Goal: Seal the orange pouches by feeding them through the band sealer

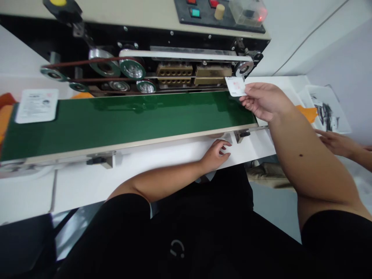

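My right hand pinches a small white packet with red print, holding it at the right end of the sealing machine's slot, just under the right pulley. The packet's lower edge is over the green conveyor belt. My left hand rests on the white table edge below the belt, fingers loosely curled and holding nothing. A second white packet lies flat at the belt's far left end.
The sealer's control panel with buttons and a red light sits at the top. Another person's hand reaches in at the right, near a white tray of packets. Orange items lie at the left and right.
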Tool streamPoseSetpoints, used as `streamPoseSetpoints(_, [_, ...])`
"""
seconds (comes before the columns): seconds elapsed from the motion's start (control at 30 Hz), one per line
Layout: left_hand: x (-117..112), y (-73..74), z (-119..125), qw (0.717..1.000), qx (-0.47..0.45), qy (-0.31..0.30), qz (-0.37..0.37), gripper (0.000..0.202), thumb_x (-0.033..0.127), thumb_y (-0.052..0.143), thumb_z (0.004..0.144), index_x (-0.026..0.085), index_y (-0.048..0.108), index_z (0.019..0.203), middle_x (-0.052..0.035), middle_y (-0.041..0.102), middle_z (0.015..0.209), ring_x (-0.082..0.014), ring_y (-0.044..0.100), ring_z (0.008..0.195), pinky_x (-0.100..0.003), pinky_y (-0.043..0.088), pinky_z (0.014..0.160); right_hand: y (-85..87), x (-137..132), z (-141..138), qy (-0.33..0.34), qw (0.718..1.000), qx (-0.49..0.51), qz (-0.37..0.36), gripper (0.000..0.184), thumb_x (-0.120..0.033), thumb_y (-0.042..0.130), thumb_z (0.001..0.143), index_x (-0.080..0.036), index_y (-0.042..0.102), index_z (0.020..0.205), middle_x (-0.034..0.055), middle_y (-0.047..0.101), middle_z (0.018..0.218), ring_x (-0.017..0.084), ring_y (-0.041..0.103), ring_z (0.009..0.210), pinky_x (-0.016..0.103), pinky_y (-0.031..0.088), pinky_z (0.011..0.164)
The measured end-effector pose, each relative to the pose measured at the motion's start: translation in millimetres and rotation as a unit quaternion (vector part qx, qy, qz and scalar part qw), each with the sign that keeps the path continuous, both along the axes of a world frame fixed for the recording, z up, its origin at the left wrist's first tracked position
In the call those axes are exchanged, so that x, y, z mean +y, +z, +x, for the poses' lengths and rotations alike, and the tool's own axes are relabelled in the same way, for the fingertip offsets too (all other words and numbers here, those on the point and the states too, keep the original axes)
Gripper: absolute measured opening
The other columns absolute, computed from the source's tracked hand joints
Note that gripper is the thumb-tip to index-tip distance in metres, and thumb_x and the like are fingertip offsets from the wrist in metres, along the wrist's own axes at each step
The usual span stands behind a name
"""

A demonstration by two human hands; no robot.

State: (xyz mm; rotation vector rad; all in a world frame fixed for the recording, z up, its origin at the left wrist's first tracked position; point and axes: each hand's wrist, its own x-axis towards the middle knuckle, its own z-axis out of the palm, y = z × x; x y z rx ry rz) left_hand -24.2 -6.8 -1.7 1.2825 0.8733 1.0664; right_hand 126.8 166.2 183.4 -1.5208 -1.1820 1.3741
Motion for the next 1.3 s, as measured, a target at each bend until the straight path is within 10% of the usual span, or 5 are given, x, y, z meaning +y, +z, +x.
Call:
streamPoseSetpoints(0.33, [1, 2.1, -3, 1.000, 0.002, -0.008, -0.015, 0.028, 0.017, 0.073, 0.095, 0.023, 0.070, 0.122, -0.0102, 0.062, 0.133, -0.0190, 0.065, 0.112, -0.033, 0.063, 0.093, -8.4, -103, 21, 0.053, 0.996, -0.010, 0.077, 0.045, -0.057, 0.096, 0.085, -0.022, 0.077, 0.105, 0.0037, 0.075, 0.078, 0.014, 0.067, 0.053, 0.022, 0.042, 0.041])
streamPoseSetpoints(0.6, [1, 3.6, -5, 1.000, 0.022, -0.017, -0.011, 0.022, 0.021, 0.073, 0.096, 0.022, 0.072, 0.118, -0.0086, 0.066, 0.125, -0.0184, 0.066, 0.108, -0.033, 0.060, 0.095, -80.7, -203, 75, 0.094, 0.989, -0.097, 0.059, 0.040, -0.056, 0.087, 0.092, -0.021, 0.074, 0.077, 0.0036, 0.070, 0.066, 0.015, 0.057, 0.055, 0.028, 0.044, 0.053])
streamPoseSetpoints(1.0, [3, 3.9, -5, 0.999, 0.028, -0.028, -0.019, 0.017, 0.022, 0.072, 0.097, 0.019, 0.071, 0.113, -0.0076, 0.072, 0.119, -0.0165, 0.067, 0.101, -0.031, 0.055, 0.093, -181.7, -178, 63, -0.076, 0.986, -0.109, 0.098, 0.048, -0.062, 0.078, 0.089, -0.023, 0.058, 0.070, -0.0018, 0.051, 0.060, 0.014, 0.044, 0.060, 0.027, 0.034, 0.057])
streamPoseSetpoints(1.17, [3, 3.4, -6, 0.999, 0.032, -0.031, -0.022, 0.016, 0.024, 0.072, 0.098, 0.020, 0.072, 0.113, -0.0078, 0.073, 0.120, -0.0170, 0.068, 0.101, -0.031, 0.055, 0.094, -186.5, -179, 72, -0.075, 0.981, -0.130, 0.124, 0.045, -0.059, 0.075, 0.091, -0.022, 0.059, 0.071, -0.0013, 0.051, 0.064, 0.016, 0.046, 0.063, 0.028, 0.036, 0.062])
streamPoseSetpoints(1.3, [3, 1.9, -7, 0.999, 0.035, -0.031, -0.025, 0.015, 0.024, 0.072, 0.098, 0.020, 0.073, 0.113, -0.0077, 0.073, 0.120, -0.0165, 0.068, 0.101, -0.030, 0.055, 0.094, -163.3, -153, 134, -0.248, 0.924, -0.178, 0.231, 0.036, -0.049, 0.069, 0.095, -0.024, 0.056, 0.073, -0.0004, 0.053, 0.067, 0.017, 0.049, 0.066, 0.030, 0.041, 0.067])
